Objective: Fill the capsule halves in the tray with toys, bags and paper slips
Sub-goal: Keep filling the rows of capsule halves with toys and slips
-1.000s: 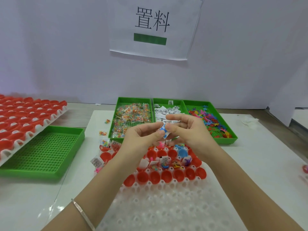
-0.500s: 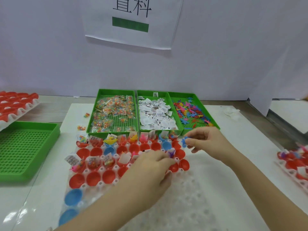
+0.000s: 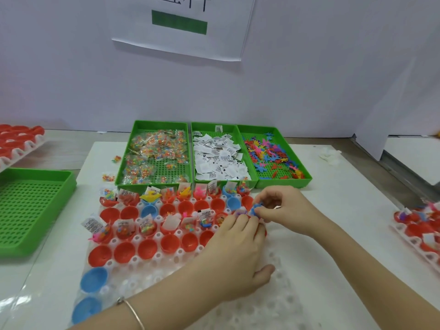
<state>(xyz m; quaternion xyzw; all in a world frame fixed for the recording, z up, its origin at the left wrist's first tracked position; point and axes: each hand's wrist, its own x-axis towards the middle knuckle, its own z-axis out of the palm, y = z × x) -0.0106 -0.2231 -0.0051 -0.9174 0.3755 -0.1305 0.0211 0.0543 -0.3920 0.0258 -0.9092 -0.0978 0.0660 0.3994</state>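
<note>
Two hands over tray (image 3: 259, 308): right hand (image 3: 287, 210) pinches blue toy (image 3: 255, 209); left hand (image 3: 238, 253) palm-down, fingertips at purple toy (image 3: 240, 212), grip cannot tell.

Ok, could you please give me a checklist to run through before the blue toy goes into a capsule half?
1. Grip: ok, right hand pinches blue toy at its fingertips.
2. Target half free: cannot tell, the hands cover it.
3. Path clear: not ok, left hand has its fingers over the halves beside the toy.
4. Room: ok, the near row of red halves in the tray is bare.
5. Stock: ok, the bins hold bags, slips and toys.
6. Tidiness: not ok, two stray bags lie left of the bins.
</note>
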